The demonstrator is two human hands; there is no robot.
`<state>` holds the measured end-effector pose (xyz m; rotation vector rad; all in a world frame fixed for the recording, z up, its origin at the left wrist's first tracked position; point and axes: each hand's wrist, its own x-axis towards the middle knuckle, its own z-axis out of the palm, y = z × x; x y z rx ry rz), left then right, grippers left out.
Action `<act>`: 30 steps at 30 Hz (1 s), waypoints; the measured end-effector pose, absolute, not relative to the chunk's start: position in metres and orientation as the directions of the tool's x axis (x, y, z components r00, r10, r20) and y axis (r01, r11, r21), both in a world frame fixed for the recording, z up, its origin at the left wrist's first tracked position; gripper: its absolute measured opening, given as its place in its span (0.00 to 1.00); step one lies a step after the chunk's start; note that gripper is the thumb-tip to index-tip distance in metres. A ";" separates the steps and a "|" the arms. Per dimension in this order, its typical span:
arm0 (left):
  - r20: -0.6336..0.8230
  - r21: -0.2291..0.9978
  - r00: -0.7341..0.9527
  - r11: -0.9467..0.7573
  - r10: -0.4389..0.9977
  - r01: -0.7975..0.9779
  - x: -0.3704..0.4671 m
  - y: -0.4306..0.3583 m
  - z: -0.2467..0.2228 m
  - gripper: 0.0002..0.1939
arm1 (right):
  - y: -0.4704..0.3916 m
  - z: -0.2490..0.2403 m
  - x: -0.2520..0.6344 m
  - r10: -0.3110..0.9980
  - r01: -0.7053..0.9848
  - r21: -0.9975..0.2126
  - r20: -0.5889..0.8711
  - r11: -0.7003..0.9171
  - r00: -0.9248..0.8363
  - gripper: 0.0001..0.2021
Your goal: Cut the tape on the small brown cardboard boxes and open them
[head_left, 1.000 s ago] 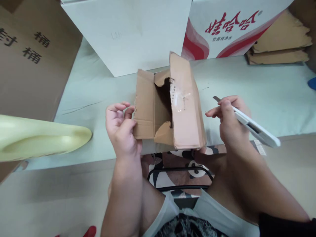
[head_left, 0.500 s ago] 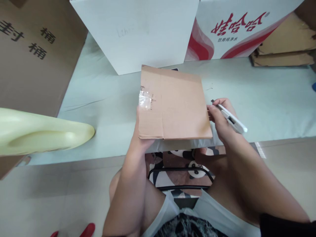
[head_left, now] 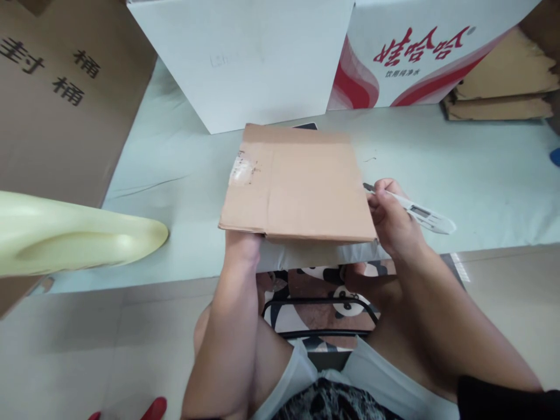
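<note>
A folded piece of brown cardboard (head_left: 310,186), with a crease and a strip of clear tape (head_left: 242,169) at its left, is held tilted over the table's near edge. My left hand (head_left: 243,244) reaches beneath its left part and supports it; the fingers are hidden under the cardboard. In my right hand (head_left: 391,216), a white utility knife (head_left: 431,219) is pinched between thumb and fingers, its dark tip pointing left. The fingers of this hand are close against the cardboard's right edge; whether they also grip it I cannot tell.
White boxes (head_left: 262,70), one with a red printed pattern (head_left: 359,76), stand along the back. A large brown carton (head_left: 65,128) and a pale yellow curved object (head_left: 87,236) are at left. Flattened cardboard (head_left: 499,108) lies back right on the cloth-covered table (head_left: 184,233). A dark flat object (head_left: 310,125) shows behind the cardboard.
The cardboard has shifted left and tilted differently. My left hand has slid further under it. The knife in my right hand has turned, its tip now nearer the cardboard's right edge.
</note>
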<state>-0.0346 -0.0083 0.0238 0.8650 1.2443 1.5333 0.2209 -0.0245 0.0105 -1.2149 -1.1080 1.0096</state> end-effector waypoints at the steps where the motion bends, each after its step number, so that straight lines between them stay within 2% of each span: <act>1: -0.060 0.968 -0.308 -0.019 0.949 -0.249 -0.035 -0.008 0.025 0.28 | -0.026 0.011 0.220 0.984 -0.051 -0.997 0.056 0.065 0.168 0.21; 3: -0.095 0.961 -0.329 -0.001 0.940 -0.278 -0.035 -0.008 0.028 0.29 | -0.029 0.012 0.217 0.990 -0.174 -0.985 -0.041 -0.017 0.137 0.21; 5: -0.087 0.957 -0.349 -0.019 0.933 -0.288 -0.035 -0.007 0.030 0.29 | -0.033 0.012 0.215 0.992 -0.208 -0.978 -0.052 -0.027 0.114 0.21; 12: -0.067 0.944 -0.430 -0.082 0.900 -0.319 -0.041 -0.003 0.031 0.27 | -0.035 0.001 0.225 0.988 -0.204 -0.971 0.139 0.122 -0.068 0.22; 18: -0.111 0.925 -0.479 -0.085 0.871 -0.370 -0.037 -0.001 0.034 0.27 | -0.039 0.011 0.210 0.972 -0.196 -0.952 0.227 0.235 0.060 0.30; 21: -0.126 0.920 -0.482 -0.080 0.867 -0.384 -0.034 -0.001 0.036 0.27 | -0.043 0.017 0.209 0.977 -0.183 -0.960 0.215 0.213 0.010 0.33; 26: -0.099 0.927 -0.448 -0.080 0.888 -0.365 -0.038 0.000 0.038 0.25 | -0.050 0.023 0.220 0.974 -0.074 -0.997 0.053 0.038 -0.220 0.27; 30: -0.102 0.927 -0.438 -0.074 0.893 -0.367 -0.041 0.000 0.037 0.24 | -0.050 0.026 0.220 0.967 -0.088 -0.993 0.102 0.084 -0.235 0.24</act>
